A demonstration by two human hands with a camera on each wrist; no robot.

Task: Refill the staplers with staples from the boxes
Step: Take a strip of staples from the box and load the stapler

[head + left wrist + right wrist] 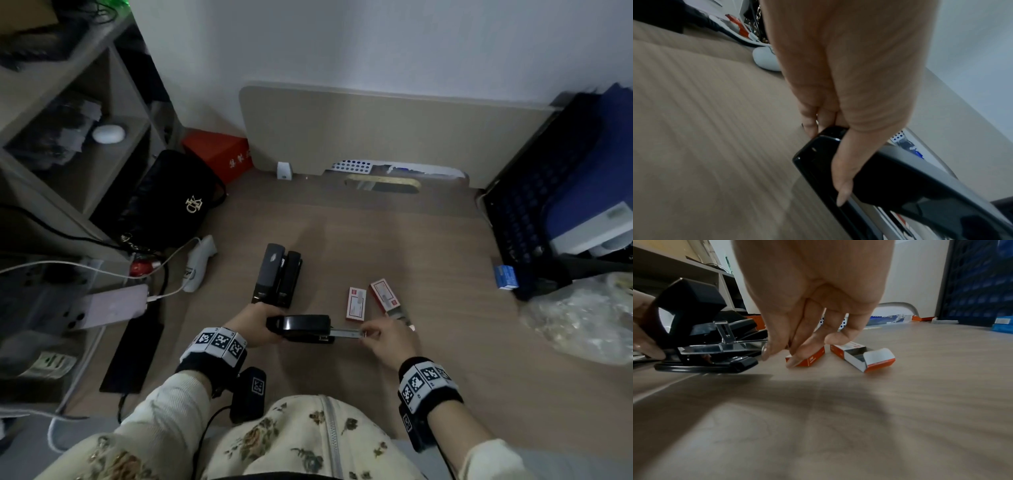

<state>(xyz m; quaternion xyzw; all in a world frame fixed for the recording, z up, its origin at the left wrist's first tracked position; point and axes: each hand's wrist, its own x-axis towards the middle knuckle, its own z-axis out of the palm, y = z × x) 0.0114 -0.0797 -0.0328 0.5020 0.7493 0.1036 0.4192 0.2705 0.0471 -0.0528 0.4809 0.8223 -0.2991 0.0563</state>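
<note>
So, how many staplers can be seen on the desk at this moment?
3. One black stapler is held by the left hand near the desk's front; two more staplers lie side by side just behind it. No others show.

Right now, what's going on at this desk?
A person is reloading a black stapler. The left hand grips its rear end and holds it on the desk, while the right hand pinches the end of the metal staple tray, which sticks out of the front. Two red-and-white staple boxes lie just beyond, the right one open. Two more staplers sit side by side farther back, untouched.
</note>
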